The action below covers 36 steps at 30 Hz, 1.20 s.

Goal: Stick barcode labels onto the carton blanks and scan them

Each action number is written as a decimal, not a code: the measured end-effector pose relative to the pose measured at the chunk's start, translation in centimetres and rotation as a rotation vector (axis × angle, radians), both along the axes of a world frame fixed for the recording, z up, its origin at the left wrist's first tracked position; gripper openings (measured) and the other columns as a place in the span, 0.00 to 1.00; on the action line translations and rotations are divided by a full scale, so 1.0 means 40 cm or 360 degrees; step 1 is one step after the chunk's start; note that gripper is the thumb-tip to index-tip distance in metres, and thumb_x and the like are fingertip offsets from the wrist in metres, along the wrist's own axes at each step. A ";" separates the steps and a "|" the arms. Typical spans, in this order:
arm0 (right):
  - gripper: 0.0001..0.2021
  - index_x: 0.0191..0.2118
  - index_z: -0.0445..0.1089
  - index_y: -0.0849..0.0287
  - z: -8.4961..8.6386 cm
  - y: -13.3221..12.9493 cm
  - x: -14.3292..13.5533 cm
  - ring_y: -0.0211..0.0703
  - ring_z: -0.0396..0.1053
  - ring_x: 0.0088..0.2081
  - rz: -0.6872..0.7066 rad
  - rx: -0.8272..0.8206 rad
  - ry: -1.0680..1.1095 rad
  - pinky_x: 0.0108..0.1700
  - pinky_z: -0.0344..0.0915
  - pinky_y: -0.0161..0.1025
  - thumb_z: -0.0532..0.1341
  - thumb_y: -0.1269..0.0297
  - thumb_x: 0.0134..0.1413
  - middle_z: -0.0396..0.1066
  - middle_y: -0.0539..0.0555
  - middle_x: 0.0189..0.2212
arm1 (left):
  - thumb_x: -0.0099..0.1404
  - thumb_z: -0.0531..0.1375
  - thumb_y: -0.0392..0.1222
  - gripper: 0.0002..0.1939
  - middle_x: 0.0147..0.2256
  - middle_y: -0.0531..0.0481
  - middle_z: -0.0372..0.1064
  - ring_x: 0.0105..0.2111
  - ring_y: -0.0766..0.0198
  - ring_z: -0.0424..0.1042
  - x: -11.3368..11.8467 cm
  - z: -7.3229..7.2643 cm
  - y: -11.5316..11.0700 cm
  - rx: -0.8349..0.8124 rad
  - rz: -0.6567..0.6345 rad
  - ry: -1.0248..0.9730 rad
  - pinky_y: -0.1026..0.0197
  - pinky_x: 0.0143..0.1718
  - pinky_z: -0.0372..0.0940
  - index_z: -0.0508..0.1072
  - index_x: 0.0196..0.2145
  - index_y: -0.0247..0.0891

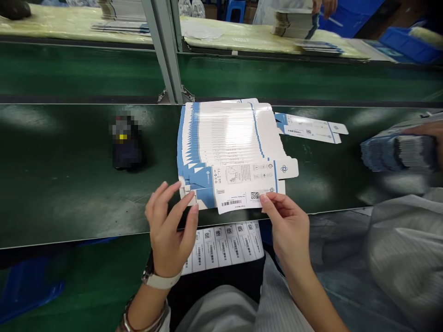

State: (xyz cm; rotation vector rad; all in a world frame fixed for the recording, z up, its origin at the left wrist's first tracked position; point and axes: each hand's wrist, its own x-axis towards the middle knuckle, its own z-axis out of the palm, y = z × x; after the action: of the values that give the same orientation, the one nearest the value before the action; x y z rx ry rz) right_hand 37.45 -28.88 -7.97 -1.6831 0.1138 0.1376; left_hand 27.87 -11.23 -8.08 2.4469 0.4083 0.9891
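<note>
A fanned stack of flat, unfolded cartons (228,133), white with blue ends, lies on the green work surface in front of me. The frontmost flat carton (244,171) carries printed symbols, a barcode and a QR code near its lower edge. My right hand (289,221) pinches that carton's lower right edge between thumb and fingers. Beside its blue left end, my left hand (171,226) is open, fingers spread and holding nothing. Below the surface's edge, a sheet of barcode labels (224,246) rests near my lap.
A single flat carton (311,127) lies right of the stack. At left sits a dark, pixelated object (127,143). A co-worker's hand (429,133) is by blurred bundled cartons (398,150) at far right. A metal post (166,55) stands behind the stack.
</note>
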 end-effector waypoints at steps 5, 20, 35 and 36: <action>0.06 0.31 0.72 0.55 -0.007 0.021 -0.013 0.35 0.68 0.32 0.0002 -0.0073 -0.0102 0.36 0.66 0.33 0.65 0.62 0.45 0.72 0.48 0.28 | 0.58 0.58 0.32 0.22 0.51 0.43 0.64 0.57 0.51 0.55 -0.003 -0.016 -0.010 0.0035 -0.0211 0.0112 0.40 0.58 0.50 0.64 0.51 0.39; 0.05 0.31 0.72 0.55 -0.016 0.031 -0.016 0.36 0.69 0.33 -0.0008 -0.0143 -0.0170 0.36 0.67 0.33 0.65 0.63 0.45 0.72 0.48 0.29 | 0.62 0.55 0.39 0.28 0.59 0.48 0.53 0.61 0.52 0.47 -0.030 -0.032 0.005 0.0456 -0.0440 0.0577 0.41 0.60 0.46 0.52 0.59 0.37; 0.06 0.32 0.72 0.56 -0.016 0.034 -0.017 0.38 0.69 0.33 0.0003 -0.0168 -0.0180 0.36 0.67 0.36 0.64 0.62 0.46 0.72 0.50 0.30 | 0.62 0.55 0.43 0.29 0.58 0.48 0.54 0.60 0.53 0.48 -0.030 -0.040 0.008 0.0579 -0.0414 0.0626 0.43 0.59 0.47 0.52 0.59 0.38; 0.06 0.32 0.72 0.56 -0.016 0.035 -0.017 0.39 0.69 0.33 0.0006 -0.0170 -0.0180 0.36 0.67 0.37 0.64 0.62 0.46 0.72 0.50 0.30 | 0.62 0.55 0.43 0.29 0.58 0.48 0.54 0.60 0.52 0.48 -0.030 -0.040 0.008 0.0587 -0.0413 0.0626 0.43 0.59 0.47 0.52 0.59 0.38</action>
State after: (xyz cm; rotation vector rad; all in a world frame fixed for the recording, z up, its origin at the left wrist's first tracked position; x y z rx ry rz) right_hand 36.78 -27.49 -8.60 -1.7935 0.0337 0.0394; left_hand 26.67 -10.92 -9.70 2.9419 0.0240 0.5052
